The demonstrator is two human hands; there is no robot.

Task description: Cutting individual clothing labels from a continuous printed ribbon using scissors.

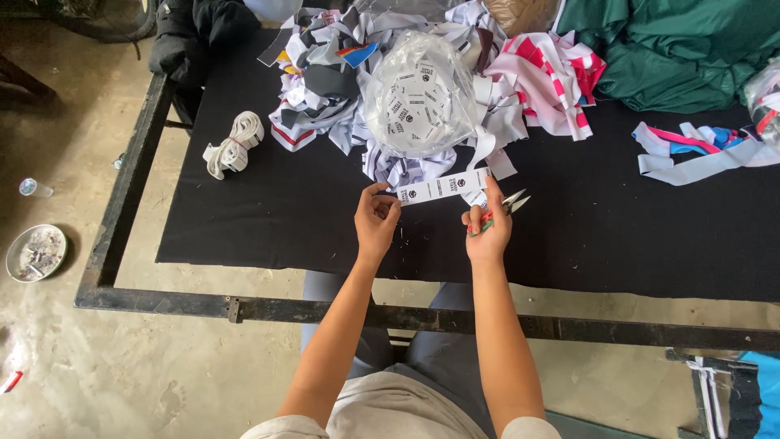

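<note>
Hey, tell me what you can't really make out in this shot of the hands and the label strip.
All in the head view:
- Snips: handles hidden inside the right hand; only the blade tips show.
- Label strip: its left end is covered by the left hand fingers; print too small.
- Plastic bag: glare blurs the labels inside.
- Green cloth: cut off by the top edge.
- Metal dish: contents too small.

A black cloth-covered tabletop sits in a dark, worn metal frame above a stained grey concrete floor. On the floor at left lie a round metal dish of scraps and a small clear bottle, in soft daylight.
</note>
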